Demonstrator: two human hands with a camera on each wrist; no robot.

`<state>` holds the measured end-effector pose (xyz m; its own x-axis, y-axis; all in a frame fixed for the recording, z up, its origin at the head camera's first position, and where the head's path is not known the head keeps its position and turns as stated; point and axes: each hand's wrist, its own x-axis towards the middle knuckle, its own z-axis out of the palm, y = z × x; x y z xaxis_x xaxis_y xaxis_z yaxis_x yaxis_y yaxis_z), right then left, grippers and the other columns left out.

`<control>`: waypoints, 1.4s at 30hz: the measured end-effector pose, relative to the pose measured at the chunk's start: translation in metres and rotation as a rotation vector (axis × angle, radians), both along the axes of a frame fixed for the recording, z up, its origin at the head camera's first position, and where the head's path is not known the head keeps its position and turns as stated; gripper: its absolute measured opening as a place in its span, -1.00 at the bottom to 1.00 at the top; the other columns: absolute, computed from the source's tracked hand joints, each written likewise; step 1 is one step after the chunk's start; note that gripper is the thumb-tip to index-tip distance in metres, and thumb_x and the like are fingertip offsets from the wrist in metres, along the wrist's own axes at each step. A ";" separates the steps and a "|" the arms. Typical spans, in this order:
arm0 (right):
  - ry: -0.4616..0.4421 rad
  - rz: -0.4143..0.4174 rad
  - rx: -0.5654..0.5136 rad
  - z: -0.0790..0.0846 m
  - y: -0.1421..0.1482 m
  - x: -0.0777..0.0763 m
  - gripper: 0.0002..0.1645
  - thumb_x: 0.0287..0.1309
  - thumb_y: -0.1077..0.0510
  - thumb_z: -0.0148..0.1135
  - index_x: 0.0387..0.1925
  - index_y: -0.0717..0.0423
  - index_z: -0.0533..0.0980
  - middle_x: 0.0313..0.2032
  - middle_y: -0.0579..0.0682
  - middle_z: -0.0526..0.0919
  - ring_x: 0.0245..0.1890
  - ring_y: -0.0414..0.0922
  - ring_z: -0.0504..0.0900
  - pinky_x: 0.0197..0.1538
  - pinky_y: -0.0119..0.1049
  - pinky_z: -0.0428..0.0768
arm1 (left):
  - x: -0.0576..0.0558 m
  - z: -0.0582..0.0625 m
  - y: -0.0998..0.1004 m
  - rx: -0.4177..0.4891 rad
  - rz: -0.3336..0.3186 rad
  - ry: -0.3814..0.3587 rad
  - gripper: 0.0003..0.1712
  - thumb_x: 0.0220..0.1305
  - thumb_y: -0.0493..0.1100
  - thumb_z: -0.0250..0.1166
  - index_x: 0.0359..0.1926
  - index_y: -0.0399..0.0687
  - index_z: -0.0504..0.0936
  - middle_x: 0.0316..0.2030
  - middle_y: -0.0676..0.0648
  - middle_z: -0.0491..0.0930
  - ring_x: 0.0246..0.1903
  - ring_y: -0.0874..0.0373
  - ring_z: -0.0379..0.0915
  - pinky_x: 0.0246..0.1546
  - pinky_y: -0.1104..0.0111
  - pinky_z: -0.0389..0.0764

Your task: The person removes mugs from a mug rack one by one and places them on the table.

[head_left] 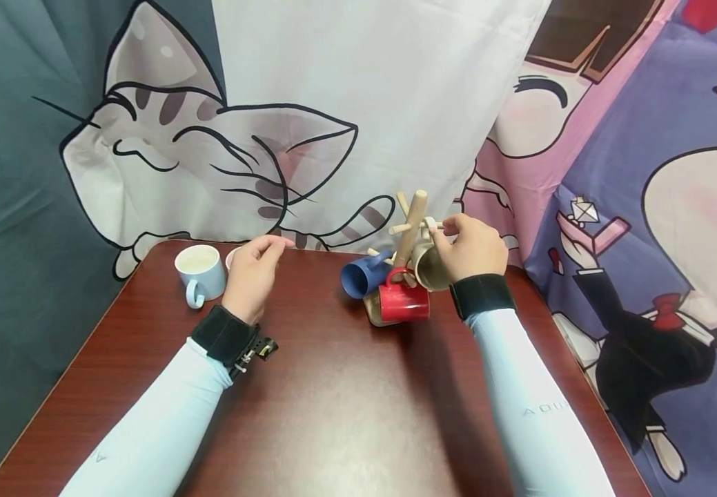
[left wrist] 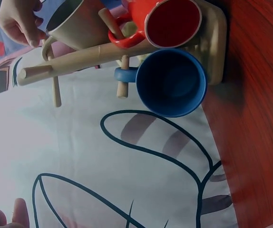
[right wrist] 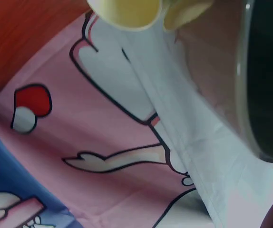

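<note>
A wooden mug tree [head_left: 417, 207] stands toward the back of the table. By its handle, my right hand [head_left: 473, 248] pinches a beige-grey mug [left wrist: 82, 26], and the handle loops around an upper peg [left wrist: 56, 90]. A blue mug [left wrist: 171, 83] and a red mug [head_left: 404, 302] hang lower on the tree. My left hand [head_left: 252, 276] hovers over the left part of the table with its fingers loosely extended, holding nothing visible. Beside it is a light-blue mug [head_left: 201, 275]. Another pale mug [head_left: 229, 260] is mostly hidden behind that hand.
The brown table [head_left: 315, 386] stretches in front of the tree. A printed cloth [head_left: 364, 83] hangs close behind the table, and more cloth hangs at both sides. In the right wrist view, a yellowish cup [right wrist: 127, 12] shows at the top edge.
</note>
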<state>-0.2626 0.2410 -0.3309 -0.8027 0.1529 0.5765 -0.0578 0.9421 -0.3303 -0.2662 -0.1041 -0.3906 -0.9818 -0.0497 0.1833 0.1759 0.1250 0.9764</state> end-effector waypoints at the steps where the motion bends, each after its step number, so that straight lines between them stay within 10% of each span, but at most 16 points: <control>1: -0.013 -0.016 0.007 0.000 -0.001 -0.001 -0.71 0.36 -0.08 0.48 -0.15 0.04 0.80 -0.23 0.02 0.86 -0.31 0.17 0.77 -0.31 0.16 0.62 | 0.001 0.000 -0.001 0.003 -0.001 -0.001 -0.61 0.73 -0.04 0.17 0.17 -0.24 0.77 -0.28 -0.14 0.42 -0.24 0.05 0.32 -0.19 0.24 0.31; 18: -0.132 -0.109 0.072 -0.004 -0.012 -0.009 -0.58 0.43 -0.20 0.37 -0.19 0.04 0.87 -0.40 0.13 0.78 -0.38 0.18 0.71 -0.37 0.15 0.64 | 0.005 -0.009 -0.008 0.061 0.011 -0.026 -0.65 0.72 -0.14 0.17 0.14 -0.33 0.75 -0.37 -0.05 0.35 -0.32 0.06 0.32 -0.30 0.34 0.31; 42: 0.018 -0.100 -0.055 -0.008 0.017 -0.002 -0.64 0.36 -0.11 0.41 -0.39 0.07 0.82 -0.46 0.09 0.76 -0.35 0.25 0.73 -0.31 0.22 0.60 | 0.011 -0.012 -0.008 0.070 0.005 -0.053 -0.63 0.73 -0.12 0.16 0.19 -0.32 0.73 -0.12 -0.06 0.40 -0.23 0.08 0.29 -0.20 0.31 0.32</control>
